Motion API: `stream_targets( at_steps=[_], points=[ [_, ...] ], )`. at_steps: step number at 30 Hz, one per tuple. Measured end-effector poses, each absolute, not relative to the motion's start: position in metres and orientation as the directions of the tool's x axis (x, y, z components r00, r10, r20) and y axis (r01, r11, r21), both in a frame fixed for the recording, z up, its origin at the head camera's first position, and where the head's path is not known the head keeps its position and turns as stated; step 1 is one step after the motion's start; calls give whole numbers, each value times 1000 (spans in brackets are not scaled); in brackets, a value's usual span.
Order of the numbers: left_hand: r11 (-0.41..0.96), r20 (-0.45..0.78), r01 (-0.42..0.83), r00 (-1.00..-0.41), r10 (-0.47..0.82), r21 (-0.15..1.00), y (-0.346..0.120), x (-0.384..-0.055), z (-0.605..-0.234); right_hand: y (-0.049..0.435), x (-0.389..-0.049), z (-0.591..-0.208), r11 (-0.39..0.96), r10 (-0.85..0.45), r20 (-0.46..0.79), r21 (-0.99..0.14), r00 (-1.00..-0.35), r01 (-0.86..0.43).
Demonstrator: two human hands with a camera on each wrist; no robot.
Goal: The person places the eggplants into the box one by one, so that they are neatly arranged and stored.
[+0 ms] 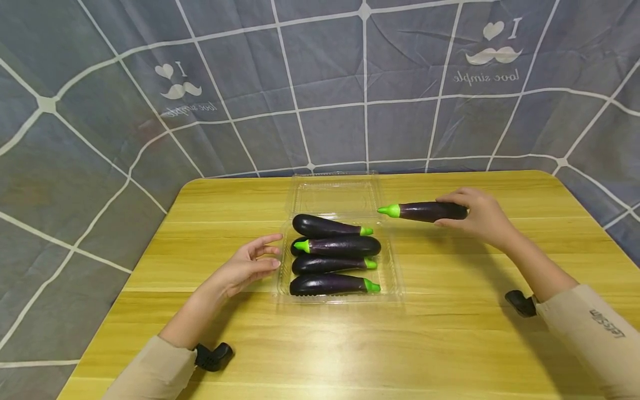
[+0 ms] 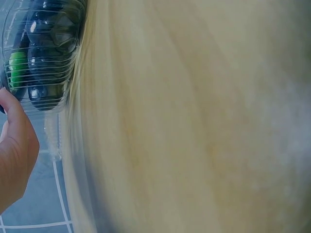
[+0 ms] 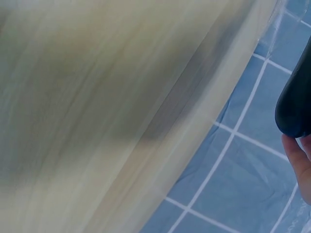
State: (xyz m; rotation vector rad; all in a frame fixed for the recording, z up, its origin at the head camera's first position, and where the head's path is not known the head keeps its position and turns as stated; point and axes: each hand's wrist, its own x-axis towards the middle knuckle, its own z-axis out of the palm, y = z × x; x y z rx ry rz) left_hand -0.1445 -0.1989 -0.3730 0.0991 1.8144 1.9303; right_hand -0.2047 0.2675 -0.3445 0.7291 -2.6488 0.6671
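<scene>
In the head view my right hand [image 1: 482, 216] grips the thick end of a dark purple eggplant [image 1: 430, 211]. Its green stem points left, and it hangs above the table to the right of a clear plastic clamshell box [image 1: 392, 266]. Several eggplants [image 1: 330, 284] lie crosswise inside the box. One eggplant [image 1: 345, 245] rests on top with its stem to the left, partly covering another. Beside the box's left wall is my left hand [image 1: 247, 265], fingers loosely bent and holding nothing. The right wrist view catches the held eggplant [image 3: 297, 102] at its edge.
The box's lid [image 1: 335, 197] is folded back toward the table's far edge. A grey curtain [image 1: 330, 72] with white grid lines stands behind and at both sides of the wooden table [image 1: 320, 350]. Black wrist mounts [image 1: 214, 356] sit at both sleeves.
</scene>
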Motion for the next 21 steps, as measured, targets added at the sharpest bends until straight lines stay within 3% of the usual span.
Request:
stream_targets(
  at_steps=[6, 21],
  points=[
    [-3, -274, -299, -881, 386, 954, -197, -145, -372, 265, -202, -340, 750, -402, 387, -380, -830, -541],
    [-6, -277, -302, -883, 379, 953, -197, -145, -370, 247, -189, -333, 703, -448, 438, -366, -779, -610]
  ],
)
